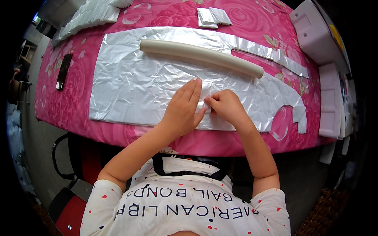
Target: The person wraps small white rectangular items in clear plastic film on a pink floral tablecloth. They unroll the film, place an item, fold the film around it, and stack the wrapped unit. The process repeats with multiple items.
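A stack of thin, shiny white plastic aprons [122,90] lies spread across the table, with long straps and a rounded cut-out toward the right. My left hand [182,105] rests on it near the middle, fingers stretched out together and thumb apart. Just to its right, my right hand [227,105] is closed in a pinch, thumb and forefinger on a bit of white plastic film. How many layers it pinches is hidden. Beyond both hands, a long beige tube [201,56] lies slantwise across the plastic.
A pink flowered tablecloth [65,98] covers the table. On it are a dark phone [64,71] at left, piled folded white packets [88,21] at far left, and a few more packets [212,17] at the back. White foam boxes [319,33] stand at right; a red chair [69,210] is at lower left.
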Available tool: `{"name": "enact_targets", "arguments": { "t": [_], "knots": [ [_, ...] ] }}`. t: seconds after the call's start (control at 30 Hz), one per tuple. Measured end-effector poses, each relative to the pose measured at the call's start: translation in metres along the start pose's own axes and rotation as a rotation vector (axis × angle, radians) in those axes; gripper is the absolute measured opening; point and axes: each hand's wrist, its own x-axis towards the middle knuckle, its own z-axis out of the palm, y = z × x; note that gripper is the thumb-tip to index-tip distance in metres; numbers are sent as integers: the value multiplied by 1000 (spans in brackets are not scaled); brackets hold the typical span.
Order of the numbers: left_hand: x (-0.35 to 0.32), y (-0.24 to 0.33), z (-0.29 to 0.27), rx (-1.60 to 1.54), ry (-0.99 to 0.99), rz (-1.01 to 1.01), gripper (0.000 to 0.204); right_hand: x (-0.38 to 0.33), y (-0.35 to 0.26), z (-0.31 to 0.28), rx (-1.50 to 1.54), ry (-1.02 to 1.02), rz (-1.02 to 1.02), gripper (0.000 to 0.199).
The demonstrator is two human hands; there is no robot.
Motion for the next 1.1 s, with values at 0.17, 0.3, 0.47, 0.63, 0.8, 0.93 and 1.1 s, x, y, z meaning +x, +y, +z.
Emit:
{"name": "enact_targets", "arguments": {
  "t": [0.17, 0.3, 0.47, 0.63, 0.8, 0.93, 1.1],
  "knots": [
    [2, 4, 19, 85, -141, -42, 96, -1, -5, -2, -33, -28, 46, 30],
    [0, 1, 21, 64, -163, -38, 104, -2, -3, 3, -67, 30, 51, 29],
    [-2, 0, 26, 100, -170, -52, 108, -20, -11, 10, -253, 179, -38, 28],
    [-1, 1, 21, 112, -205, -50, 108, -27, -8, -8, -476, 92, 6, 26],
    [-15, 1, 1, -61, -23, -59, 97, -26, -14, -12, -576, 206, -224, 25],
    [-60, 4, -44, -557, -51, -253, 54, 2, -20, 15, -534, 331, -681, 45],
    [-136, 2, -80, -1101, -178, -1088, 25, 22, -28, 78, -453, 324, -578, 63]
  ]
}}
